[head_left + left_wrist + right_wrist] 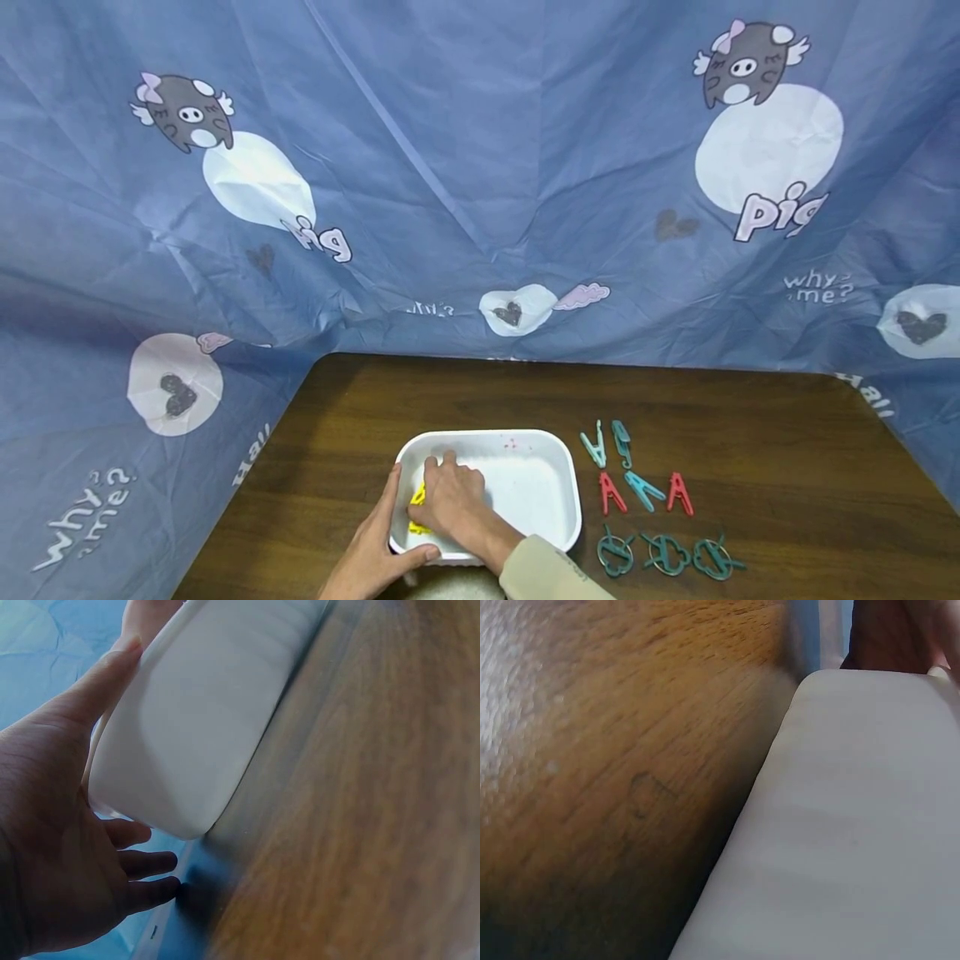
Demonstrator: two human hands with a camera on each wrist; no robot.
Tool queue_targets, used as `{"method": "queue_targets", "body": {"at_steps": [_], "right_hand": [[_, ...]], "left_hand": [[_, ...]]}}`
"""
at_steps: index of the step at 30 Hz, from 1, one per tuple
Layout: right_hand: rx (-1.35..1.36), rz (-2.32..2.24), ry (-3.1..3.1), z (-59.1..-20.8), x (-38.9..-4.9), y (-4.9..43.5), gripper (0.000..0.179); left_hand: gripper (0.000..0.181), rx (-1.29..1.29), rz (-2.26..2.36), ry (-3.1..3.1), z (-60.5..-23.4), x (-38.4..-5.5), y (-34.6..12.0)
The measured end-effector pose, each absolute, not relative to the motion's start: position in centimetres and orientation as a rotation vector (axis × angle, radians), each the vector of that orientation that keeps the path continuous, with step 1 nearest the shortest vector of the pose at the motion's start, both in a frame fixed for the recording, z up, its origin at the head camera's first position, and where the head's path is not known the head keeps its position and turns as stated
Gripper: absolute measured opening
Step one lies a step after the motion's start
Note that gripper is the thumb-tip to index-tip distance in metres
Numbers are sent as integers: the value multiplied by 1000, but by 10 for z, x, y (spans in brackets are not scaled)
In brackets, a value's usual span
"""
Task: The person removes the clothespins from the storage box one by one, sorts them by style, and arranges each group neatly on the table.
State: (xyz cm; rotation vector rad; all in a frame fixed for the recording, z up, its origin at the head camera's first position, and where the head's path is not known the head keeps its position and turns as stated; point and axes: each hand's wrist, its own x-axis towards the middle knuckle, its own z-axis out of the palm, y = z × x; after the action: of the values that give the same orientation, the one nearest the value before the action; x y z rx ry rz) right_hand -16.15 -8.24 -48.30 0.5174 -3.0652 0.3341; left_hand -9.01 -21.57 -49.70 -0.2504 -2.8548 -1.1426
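Note:
A white tray stands near the table's front edge. My left hand spans its near left corner, thumb at the near rim and fingers fairly straight along the left side. In the left wrist view that thumb lies against the rim and the other fingers stretch past the tray's end. My right hand reaches inside the tray at its left end, fingers bent downward. Its thumb and forefinger are round a yellow plastic clip, mostly hidden beneath the hand. The right wrist view shows mainly the tray's outer wall.
Right of the tray lie red clothespins, a light blue clothespin, a pale mint clothespin and a dark teal clip. Nearer are several dark green clips with rings. A blue printed cloth hangs behind the wooden table.

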Motion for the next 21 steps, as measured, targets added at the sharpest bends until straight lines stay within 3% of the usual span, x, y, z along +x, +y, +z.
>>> {"method": "queue_targets", "body": {"at_steps": [21], "right_hand": [[536, 476, -3049, -471, -167, -58, 52]], "left_hand": [[118, -279, -1118, -2803, -500, -89, -216]]}}
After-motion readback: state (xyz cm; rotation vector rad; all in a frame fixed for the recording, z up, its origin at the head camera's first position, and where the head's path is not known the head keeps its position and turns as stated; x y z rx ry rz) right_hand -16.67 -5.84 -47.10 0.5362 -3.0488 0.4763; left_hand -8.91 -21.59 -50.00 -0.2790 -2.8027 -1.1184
